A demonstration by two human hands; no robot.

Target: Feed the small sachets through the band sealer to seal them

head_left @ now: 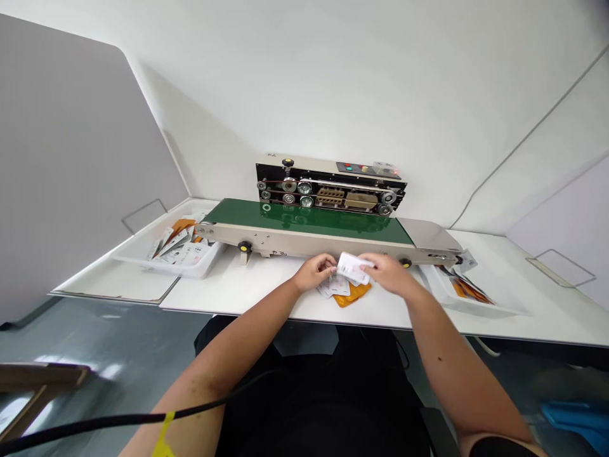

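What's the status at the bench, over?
Right hand pinching white packet. Left hand beside it, grip unclear. Orange packet on the table below. Conveyor just beyond both hands.

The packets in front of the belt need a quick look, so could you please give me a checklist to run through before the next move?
1. White packet held by the right hand: ok, gripped near its right edge.
2. Left hand holding something: cannot tell; its fingers are curled close to the packet.
3. Packets on the table neatly stacked: not ok, they overlap loosely, an orange packet among them.
4. Red light on the machine lit: ok.
5. Belt running: cannot tell.
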